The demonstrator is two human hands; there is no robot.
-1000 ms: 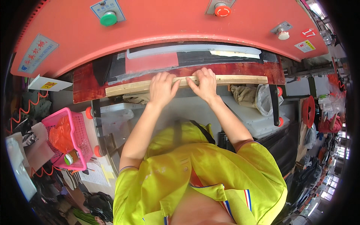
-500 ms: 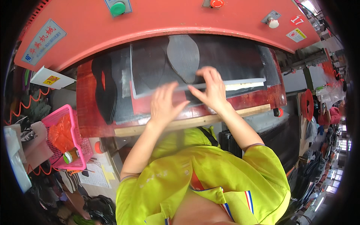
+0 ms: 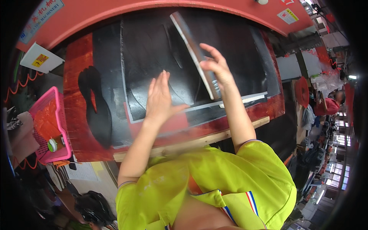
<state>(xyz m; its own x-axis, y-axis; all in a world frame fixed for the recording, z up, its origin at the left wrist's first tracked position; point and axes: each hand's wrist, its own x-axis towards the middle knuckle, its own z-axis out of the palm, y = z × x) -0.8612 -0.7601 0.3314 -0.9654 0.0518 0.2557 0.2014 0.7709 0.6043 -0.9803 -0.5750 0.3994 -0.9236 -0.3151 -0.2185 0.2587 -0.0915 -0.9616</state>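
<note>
In my right hand (image 3: 219,71) is a long, sole-shaped cutting die (image 3: 191,48), tilted up on edge above the black sheet (image 3: 149,42). My thumb and fingers grip its side near the lower end; the die is slightly blurred. My left hand (image 3: 158,100) lies flat on the sheet, fingers together and thumb spread out, holding nothing. Curved sole outlines show in the sheet around that hand. To the left, a stack of black sole-shaped pieces (image 3: 97,115) rests on the red table (image 3: 76,84).
A red machine (image 3: 153,8) with a curved front edge spans the far side. Along the near table edge runs a wooden strip (image 3: 184,134). A pink basket (image 3: 61,126) holding an orange bag stands at left. Another person (image 3: 327,105) is far off at right.
My right hand has taken hold of the die, which lay flat on the sheet, and raised it on edge. My left hand has settled flat on the sheet. The view has shifted.
</note>
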